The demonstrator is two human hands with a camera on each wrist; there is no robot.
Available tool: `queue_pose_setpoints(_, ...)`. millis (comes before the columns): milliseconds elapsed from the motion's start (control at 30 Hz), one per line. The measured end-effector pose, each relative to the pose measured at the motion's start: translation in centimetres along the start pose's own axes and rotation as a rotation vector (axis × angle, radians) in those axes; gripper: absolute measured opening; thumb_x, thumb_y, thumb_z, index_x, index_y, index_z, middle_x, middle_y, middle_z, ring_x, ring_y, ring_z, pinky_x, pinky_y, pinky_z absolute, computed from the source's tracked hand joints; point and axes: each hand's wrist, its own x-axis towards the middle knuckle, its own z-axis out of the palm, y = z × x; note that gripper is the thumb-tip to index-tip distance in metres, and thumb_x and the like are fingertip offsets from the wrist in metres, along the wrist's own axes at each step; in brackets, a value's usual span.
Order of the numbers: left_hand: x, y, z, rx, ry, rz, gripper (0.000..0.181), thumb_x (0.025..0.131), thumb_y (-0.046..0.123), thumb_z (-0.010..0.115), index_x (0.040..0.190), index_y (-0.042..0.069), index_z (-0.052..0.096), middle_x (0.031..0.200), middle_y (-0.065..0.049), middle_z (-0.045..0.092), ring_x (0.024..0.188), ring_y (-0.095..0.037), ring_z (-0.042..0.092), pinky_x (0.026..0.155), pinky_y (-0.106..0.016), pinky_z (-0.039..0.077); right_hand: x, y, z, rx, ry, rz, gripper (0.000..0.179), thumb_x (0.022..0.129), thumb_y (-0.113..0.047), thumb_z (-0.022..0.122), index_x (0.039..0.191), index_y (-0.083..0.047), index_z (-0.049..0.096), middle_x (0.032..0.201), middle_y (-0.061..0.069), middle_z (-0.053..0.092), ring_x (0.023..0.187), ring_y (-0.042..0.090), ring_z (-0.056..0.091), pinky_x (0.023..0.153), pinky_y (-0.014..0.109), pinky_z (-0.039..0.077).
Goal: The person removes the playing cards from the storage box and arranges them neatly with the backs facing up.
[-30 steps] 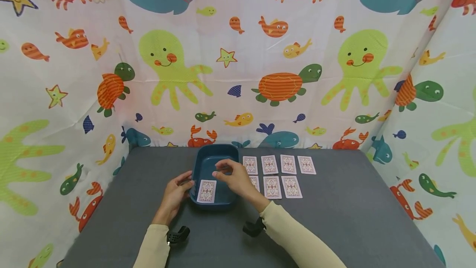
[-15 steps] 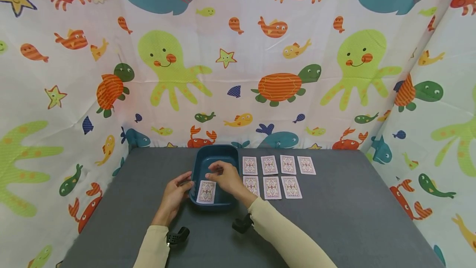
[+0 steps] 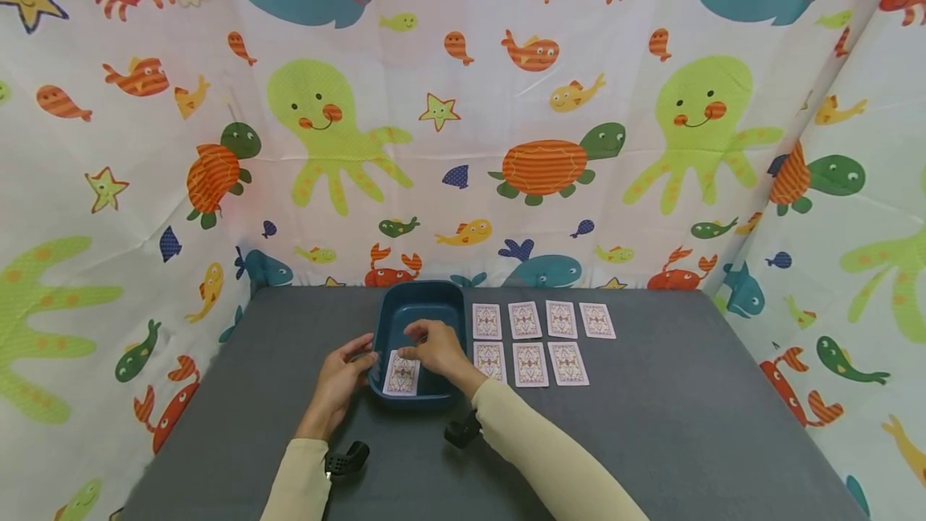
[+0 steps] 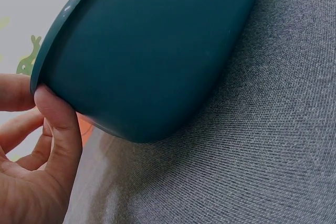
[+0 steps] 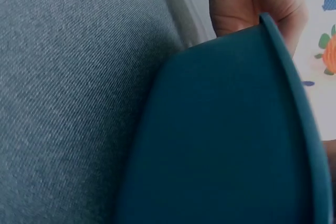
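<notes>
A dark blue-green tray (image 3: pixel 423 404) stands at the back of the table. One playing card (image 3: pixel 400 376) lies back up in its near left corner. My left hand (image 3: pixel 337 383) is at the tray's left side; in the left wrist view, its thumb (image 4: pixel 56 109) and index finger grip the rim. Over the inside of the tray hovers my right hand (image 3: pixel 438 352), its fingers loosely bent and thumb near the card's upper right corner. I see nothing held in it; whether the thumb touches the card I cannot tell. In the right wrist view the tray's wall (image 5: pixel 215 129) hides most of this hand.
Right of the tray, several playing cards (image 3: pixel 530 364) lie back up in two rows on the grey table (image 3: pixel 687 416). A white curtain (image 3: pixel 463 159) printed with sea animals hangs behind and at both sides.
My right hand has moved left and slightly nearer to me, toward the card in the tray. The left hand, the tray and the cards have stayed put.
</notes>
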Motion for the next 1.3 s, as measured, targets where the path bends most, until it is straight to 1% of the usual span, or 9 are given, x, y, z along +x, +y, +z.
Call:
queue_pose_setpoints(167, 0.1, -0.1, 0.1, -0.011, 0.002, 0.001, 0.044, 0.095, 0.012, 0.061, 0.139, 0.011, 0.055, 0.139, -0.014, 0.052, 0.097, -0.019, 0.056, 0.069, -0.027, 0.051, 0.3, 0.3, 0.1, -0.037, 0.0, 0.021, 0.039, 0.08, -0.025, 0.082, 0.115, -0.012, 0.071, 0.114, 0.01, 0.069, 0.101, 0.023, 0.063, 0.081, 0.037, 0.054)
queue_pose_setpoints(267, 0.1, -0.2, 0.1, -0.008, 0.006, 0.001, 0.044, 0.096, 0.012, 0.06, 0.139, 0.011, 0.055, 0.139, -0.014, 0.052, 0.097, -0.019, 0.057, 0.069, -0.027, 0.051, 0.5, 0.5, 0.3, -0.065, 0.0, 0.033, 0.04, 0.077, -0.026, 0.084, 0.111, -0.01, 0.072, 0.109, 0.01, 0.069, 0.096, 0.022, 0.062, 0.079, 0.037, 0.052)
queue_pose_setpoints(433, 0.0, -0.2, 0.0, -0.007, 0.009, 0.004, 0.043, 0.096, 0.011, 0.06, 0.139, 0.011, 0.055, 0.139, -0.014, 0.052, 0.097, -0.02, 0.057, 0.068, -0.027, 0.05, 0.8, 1.0, 0.7, -0.128, -0.004, 0.055, 0.041, 0.072, -0.026, 0.087, 0.107, -0.009, 0.072, 0.097, 0.007, 0.067, 0.083, 0.018, 0.057, 0.071, 0.032, 0.048)
queue_pose_setpoints(567, 0.0, -0.2, 0.0, -0.005, 0.005, 0.002, 0.044, 0.096, 0.011, 0.06, 0.139, 0.011, 0.054, 0.139, -0.015, 0.052, 0.095, -0.018, 0.057, 0.069, -0.027, 0.05, 0.9, 1.2, 0.9, -0.176, 0.0, 0.073, 0.043, 0.068, -0.026, 0.09, 0.103, -0.01, 0.072, 0.088, 0.002, 0.065, 0.079, 0.017, 0.055, 0.068, 0.031, 0.046)
queue_pose_setpoints(733, 0.0, -0.1, 0.1, -0.005, 0.005, 0.004, 0.044, 0.096, 0.011, 0.06, 0.14, 0.01, 0.054, 0.139, -0.015, 0.052, 0.094, -0.017, 0.056, 0.069, -0.027, 0.05, 1.0, 1.2, 0.9, -0.195, 0.009, 0.093, 0.046, 0.065, -0.027, 0.092, 0.103, -0.011, 0.072, 0.086, 0.001, 0.065, 0.081, 0.017, 0.055, 0.074, 0.034, 0.047)
queue_pose_setpoints(1000, -0.1, -0.1, 0.1, -0.002, 0.011, 0.0, 0.044, 0.096, 0.012, 0.059, 0.14, 0.011, 0.053, 0.139, -0.015, 0.052, 0.1, -0.021, 0.056, 0.07, -0.027, 0.05, 1.0, 1.3, 1.2, -0.268, 0.01, 0.078, 0.049, 0.059, -0.024, 0.094, 0.098, -0.008, 0.069, 0.093, 0.007, 0.068, 0.087, 0.021, 0.058, 0.083, 0.038, 0.049)
queue_pose_setpoints(1100, -0.1, -0.1, 0.1, 0.001, 0.012, 0.005, 0.044, 0.096, 0.013, 0.06, 0.14, 0.011, 0.053, 0.139, -0.015, 0.051, 0.103, -0.023, 0.055, 0.07, -0.027, 0.05, 1.1, 1.4, 1.4, -0.313, -0.004, 0.072, 0.048, 0.059, -0.024, 0.095, 0.095, -0.008, 0.067, 0.094, 0.007, 0.064, 0.089, 0.021, 0.056, 0.083, 0.037, 0.048)
queue_pose_setpoints(1200, -0.1, 0.0, 0.1, 0.008, 0.013, 0.01, 0.044, 0.096, 0.013, 0.059, 0.14, 0.011, 0.053, 0.139, -0.015, 0.052, 0.104, -0.024, 0.054, 0.07, -0.028, 0.049, 1.2, 1.5, 1.6, -0.359, -0.025, 0.069, 0.047, 0.059, -0.026, 0.095, 0.091, -0.01, 0.065, 0.091, 0.005, 0.06, 0.09, 0.021, 0.054, 0.083, 0.035, 0.046)
queue_pose_setpoints(1300, -0.1, 0.1, 0.1, 0.011, 0.013, 0.006, 0.044, 0.096, 0.013, 0.059, 0.14, 0.012, 0.054, 0.139, -0.014, 0.052, 0.104, -0.023, 0.054, 0.071, -0.028, 0.049, 1.2, 1.5, 1.6, -0.375, -0.035, 0.065, 0.047, 0.058, -0.026, 0.095, 0.089, -0.01, 0.063, 0.088, 0.003, 0.055, 0.09, 0.021, 0.051, 0.082, 0.034, 0.045)
